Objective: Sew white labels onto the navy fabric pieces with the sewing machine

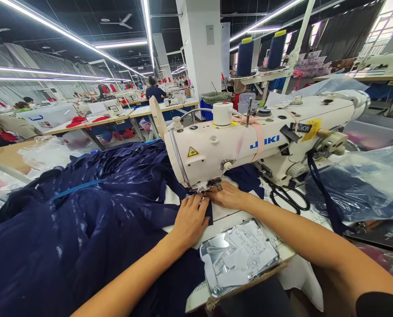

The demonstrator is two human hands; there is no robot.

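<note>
A white sewing machine (pixel 213 145) stands across the table, its needle area low at the left end of the arm. My left hand (pixel 190 220) is just in front of the presser foot, fingers together and closed on the edge of navy fabric (pixel 209 215). My right hand (pixel 228 194) reaches in from the right beside the foot, its fingertips pinched at the same fabric. The machine head and my knuckles hide the exact stitching point. A large heap of navy garments (pixel 94 211) spreads left of the machine and against my left forearm.
A metal tray (pixel 209 281) of white labels lies before my right forearm. Black scissors (pixel 291 199) rest under the machine arm. Plastic-wrapped navy cloth (pixel 355 189) is on the right. Thread cones (pixel 245 57) stand behind. A person (pixel 155 91) sits farther back among other machines.
</note>
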